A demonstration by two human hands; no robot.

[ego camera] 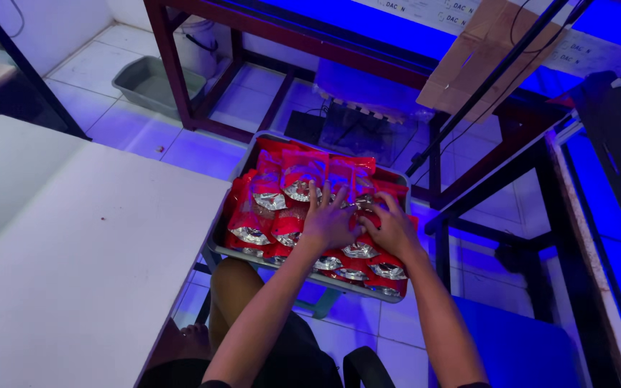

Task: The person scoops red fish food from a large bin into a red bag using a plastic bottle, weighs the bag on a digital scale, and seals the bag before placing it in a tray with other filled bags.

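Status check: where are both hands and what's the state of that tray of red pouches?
Left hand flat on red pouches, fingers spread. Right hand beside it on the pile, grip unclear. Grey tray full. White table at left; nothing blocking.

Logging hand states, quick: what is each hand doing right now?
Left hand: open, fingers spread flat on the red pouches in the grey tray.
Right hand: curled on the pouches; a grip cannot be told.

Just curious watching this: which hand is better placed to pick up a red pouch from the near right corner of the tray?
Probably the right hand: it rests nearer that corner's red pouches than the left hand.
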